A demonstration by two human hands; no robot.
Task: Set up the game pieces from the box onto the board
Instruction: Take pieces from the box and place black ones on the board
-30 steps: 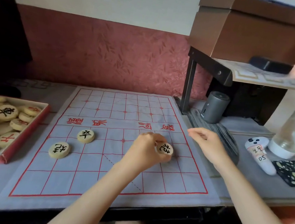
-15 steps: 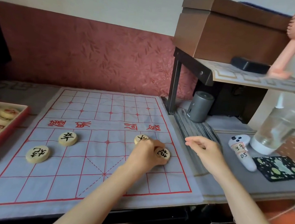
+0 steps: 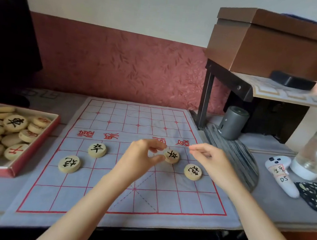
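Left hand [image 3: 143,158] is curled over the near half of the xiangqi board [image 3: 78,195]. Its thumb tip is against the left rim of a black soldier piece [image 3: 171,156] and its forefinger is arched above it. We cannot tell whether it pinches the disc or only touches it. Right hand [image 3: 211,163] hangs just right of that piece, fingers loose, holding nothing.

The soldier lies flat on the cloth, one row on our side of the red river lettering, towards the board's right edge. A black cannon piece [image 3: 192,172] lies just beside it, closer to the near right corner. A second soldier [image 3: 97,150] and a second cannon [image 3: 69,164] mirror them towards the left edge. The red box [image 3: 31,156] with the remaining pieces sits on the table off the board's left edge.

To do this step well, we judge the disc should be centred on a line crossing. Any correction is best a one-fingertip nudge, not a drag, as the cloth may wrinkle. Being round, the disc has no long axis. Its face is up, and its character reads upside down from our side.
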